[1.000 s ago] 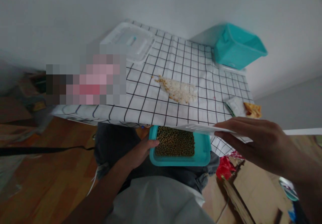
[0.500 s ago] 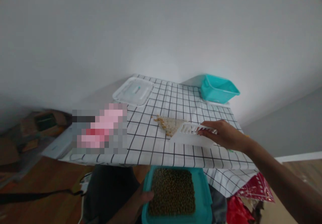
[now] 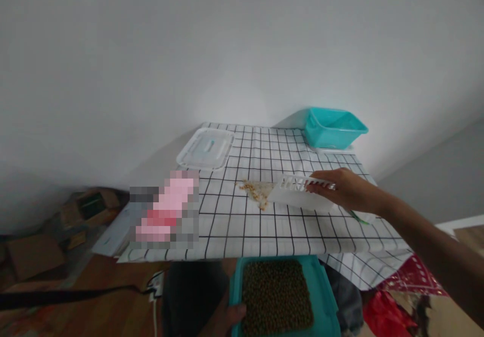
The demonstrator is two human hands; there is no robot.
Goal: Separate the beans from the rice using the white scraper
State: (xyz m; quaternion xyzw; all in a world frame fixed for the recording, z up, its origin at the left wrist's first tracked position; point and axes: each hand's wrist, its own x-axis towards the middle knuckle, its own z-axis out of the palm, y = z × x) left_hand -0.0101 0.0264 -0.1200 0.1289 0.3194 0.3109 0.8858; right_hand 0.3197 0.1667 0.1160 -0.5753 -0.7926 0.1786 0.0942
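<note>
My right hand (image 3: 342, 188) grips the slotted rim of a white plastic basket-like container (image 3: 300, 195), which is tilted low over the table. Beside the container's left end, a small pile of yellowish-brown crumbs (image 3: 257, 191) lies on the checked cloth; whether the pale patch around it is a sheet or powder, I cannot tell. Below the table's front edge, my left hand (image 3: 230, 317) holds the left side of a teal tub (image 3: 325, 296), thumb over its rim. Small round brown-green pellets or beans (image 3: 278, 296) fill the tub. The fingers under it are hidden.
A clear lid (image 3: 206, 148) lies at the back left of the checked tablecloth (image 3: 253, 148). An open teal bin (image 3: 333, 127) stands at the back right against the wall. A blurred pink item (image 3: 170, 206) lies front left. Red packaging (image 3: 389, 312) is on the floor.
My view has shifted, so the table sits a little further right and lower. The white container has moved slightly back from the front edge. Both hands keep their grips.
</note>
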